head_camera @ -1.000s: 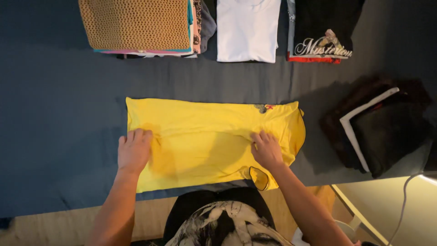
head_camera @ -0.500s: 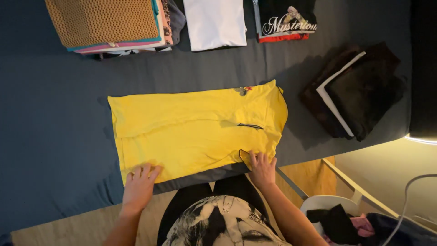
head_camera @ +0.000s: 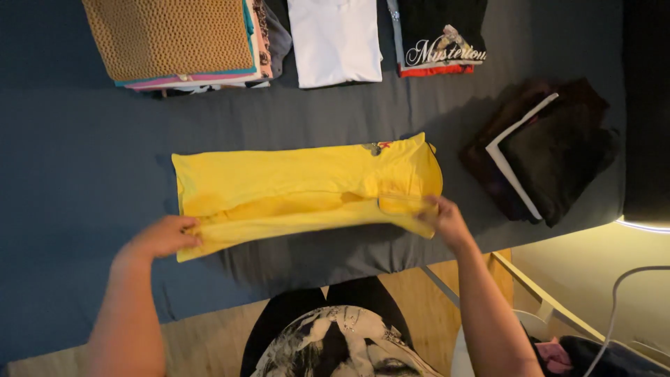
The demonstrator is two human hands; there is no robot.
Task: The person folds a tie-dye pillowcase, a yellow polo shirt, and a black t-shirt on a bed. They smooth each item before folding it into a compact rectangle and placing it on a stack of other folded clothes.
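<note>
— What have you got under the hands?

— I see a yellow shirt (head_camera: 300,185) lying flat across the middle of the dark blue bed (head_camera: 77,167). My left hand (head_camera: 164,236) is pinching its near left edge; my right hand (head_camera: 447,220) is pinching the near right edge, and that near strip is lifted and turned up over the rest.

— Anything around it?

— A stack topped by a tan knit (head_camera: 167,35) at the far left, a folded white shirt (head_camera: 335,38) beside it, a black printed shirt (head_camera: 440,35) next — and a dark pile (head_camera: 558,153) just right of the yellow one.
</note>
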